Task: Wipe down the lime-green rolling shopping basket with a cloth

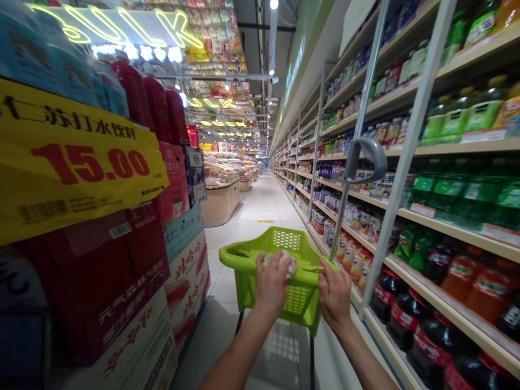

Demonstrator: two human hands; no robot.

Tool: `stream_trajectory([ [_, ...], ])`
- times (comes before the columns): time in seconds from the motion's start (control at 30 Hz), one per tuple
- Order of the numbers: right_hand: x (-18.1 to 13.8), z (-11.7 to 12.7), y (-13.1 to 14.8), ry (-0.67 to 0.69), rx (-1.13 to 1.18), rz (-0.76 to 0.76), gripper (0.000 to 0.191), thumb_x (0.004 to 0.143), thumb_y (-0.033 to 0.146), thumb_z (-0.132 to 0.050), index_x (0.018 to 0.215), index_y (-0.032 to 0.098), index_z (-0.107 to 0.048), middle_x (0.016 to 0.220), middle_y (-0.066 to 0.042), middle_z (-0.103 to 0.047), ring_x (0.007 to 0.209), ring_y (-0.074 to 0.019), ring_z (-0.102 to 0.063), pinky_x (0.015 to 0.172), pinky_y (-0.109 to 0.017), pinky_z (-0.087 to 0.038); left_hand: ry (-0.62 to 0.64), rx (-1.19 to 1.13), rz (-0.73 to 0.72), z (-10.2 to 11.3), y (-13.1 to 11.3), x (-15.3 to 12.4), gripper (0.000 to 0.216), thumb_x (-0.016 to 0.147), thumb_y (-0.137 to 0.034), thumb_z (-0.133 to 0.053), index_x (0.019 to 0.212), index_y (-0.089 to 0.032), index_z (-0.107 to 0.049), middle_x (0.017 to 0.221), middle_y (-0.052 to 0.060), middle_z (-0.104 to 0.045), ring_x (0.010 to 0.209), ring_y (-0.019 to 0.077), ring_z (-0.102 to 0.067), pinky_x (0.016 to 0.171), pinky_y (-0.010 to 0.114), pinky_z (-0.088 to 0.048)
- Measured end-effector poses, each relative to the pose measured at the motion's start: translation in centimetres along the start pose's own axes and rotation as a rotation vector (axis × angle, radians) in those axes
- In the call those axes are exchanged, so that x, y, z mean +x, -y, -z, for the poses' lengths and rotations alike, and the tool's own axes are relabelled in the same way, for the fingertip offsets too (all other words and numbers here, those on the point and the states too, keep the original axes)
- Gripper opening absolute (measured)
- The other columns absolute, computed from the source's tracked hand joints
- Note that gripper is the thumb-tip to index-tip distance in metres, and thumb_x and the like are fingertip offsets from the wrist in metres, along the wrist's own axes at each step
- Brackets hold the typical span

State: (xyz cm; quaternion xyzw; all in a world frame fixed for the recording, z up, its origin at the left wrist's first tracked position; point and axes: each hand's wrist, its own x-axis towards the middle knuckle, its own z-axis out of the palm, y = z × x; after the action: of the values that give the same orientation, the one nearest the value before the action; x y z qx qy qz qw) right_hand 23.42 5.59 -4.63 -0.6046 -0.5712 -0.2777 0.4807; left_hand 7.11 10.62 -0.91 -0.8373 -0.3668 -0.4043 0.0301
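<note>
A lime-green shopping basket cart (pixel 252 287) stands in front of me on thin dark legs. My left hand (pixel 271 284) is closed over a crumpled whitish cloth (pixel 289 264) at the near rim, with its fingers pressing the cloth against the green plastic. At the right corner of the same rim, my right hand (pixel 336 292) has its fingers curled over the edge. Beside that corner rises a metal pole with a grey loop handle (pixel 372 160). Mesh openings show in the basket's far wall and near side.
Shelves of bottled drinks (pixel 459 187) run along the right. Stacked drink cartons (pixel 122 281) with a yellow price sign (pixel 85 162) stand close on the left. A white tiled aisle (pixel 266 197) runs ahead, past rounded display counters (pixel 221 203).
</note>
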Motion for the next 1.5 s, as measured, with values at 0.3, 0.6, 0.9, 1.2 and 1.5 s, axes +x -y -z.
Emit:
stream_trajectory([
  [0.3,-0.2,0.7,-0.8,0.005,0.009,0.019,0.034,0.087,0.025,-0.03,0.116,0.018,-0.047,0.082,-0.003,-0.064,0.081,-0.019,-0.055,0.092,-0.043,-0.028,-0.13,0.08,0.24,2.2,4.8,-0.2,0.036,0.078,-0.009,-0.037,0.108,-0.022,-0.052,0.119,0.009,-0.056,0.112,0.0234,-0.048,0.101,0.059,-0.018],
  [0.6,-0.4,0.9,-1.2,-0.002,-0.005,0.03,0.034,0.087,0.025,-0.031,0.116,0.018,-0.048,0.082,-0.003,-0.064,0.083,-0.0191,-0.056,0.093,-0.043,-0.028,0.061,-0.039,-0.156,-0.3,-2.3,-0.3,0.038,0.077,-0.008,-0.042,0.108,-0.027,-0.052,0.124,0.005,-0.053,0.112,0.0185,-0.049,0.104,0.053,-0.017],
  [0.9,-0.4,0.7,-0.9,-0.031,0.007,0.038,0.032,0.087,0.024,-0.033,0.114,0.019,-0.047,0.082,-0.002,-0.063,0.081,-0.0188,-0.056,0.091,-0.043,-0.028,-0.057,0.035,0.099,1.2,0.9,0.0,0.038,0.076,-0.006,-0.039,0.107,-0.023,-0.052,0.12,0.008,-0.055,0.112,0.0214,-0.049,0.102,0.058,-0.018],
  [1.2,-0.3,1.1,-1.5,-0.007,0.021,0.073,0.033,0.086,0.022,-0.032,0.116,0.019,-0.046,0.084,-0.002,-0.064,0.084,-0.0186,-0.055,0.092,-0.041,-0.028,-0.086,0.036,0.072,1.2,3.0,-0.5,0.039,0.076,-0.006,-0.039,0.108,-0.024,-0.052,0.119,0.007,-0.057,0.111,0.0208,-0.05,0.102,0.058,-0.017],
  [1.5,-0.3,0.5,-1.2,-0.027,0.001,0.032,0.032,0.086,0.024,-0.033,0.113,0.018,-0.049,0.082,-0.003,-0.063,0.082,-0.0193,-0.055,0.091,-0.042,-0.028,-0.047,0.002,-0.066,-0.3,-0.4,-0.6,0.039,0.074,-0.006,-0.043,0.107,-0.024,-0.053,0.122,0.008,-0.054,0.113,0.0205,-0.047,0.103,0.054,-0.019],
])
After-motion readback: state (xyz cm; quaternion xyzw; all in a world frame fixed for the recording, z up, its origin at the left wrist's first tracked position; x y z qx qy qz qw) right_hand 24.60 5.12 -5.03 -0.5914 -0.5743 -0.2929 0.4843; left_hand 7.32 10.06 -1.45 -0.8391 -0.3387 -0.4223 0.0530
